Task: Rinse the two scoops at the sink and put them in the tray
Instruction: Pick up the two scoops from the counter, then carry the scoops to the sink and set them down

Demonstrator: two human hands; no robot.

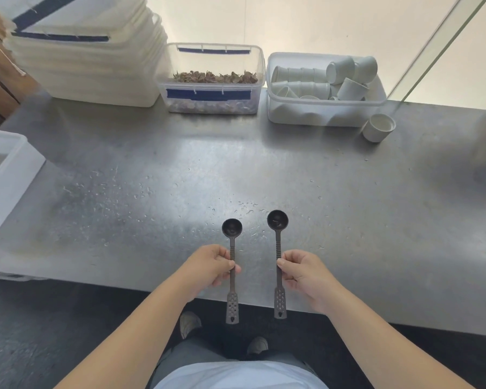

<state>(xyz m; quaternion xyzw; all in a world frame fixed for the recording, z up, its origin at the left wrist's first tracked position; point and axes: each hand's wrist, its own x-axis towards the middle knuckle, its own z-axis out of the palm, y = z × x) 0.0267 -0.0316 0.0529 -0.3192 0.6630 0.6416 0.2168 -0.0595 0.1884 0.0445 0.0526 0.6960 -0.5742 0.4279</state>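
Two dark long-handled scoops are held side by side over the near edge of the steel counter (264, 164), bowls pointing away from me. My left hand (212, 266) pinches the handle of the left scoop (232, 228) around its middle. The right scoop (277, 220) is pinched the same way by my right hand (303, 272). Both perforated handle ends stick out past the counter's front edge. A white tray (14, 175) stands at the far left, partly cut off by the frame. No sink is in view.
Along the back stand a stack of white lidded boxes (90, 66), a clear box of dried brown bits (211, 80) and a tub of white cups (323, 88), with one loose cup (378, 127) beside it. Water drops dot the counter. Dark floor lies below.
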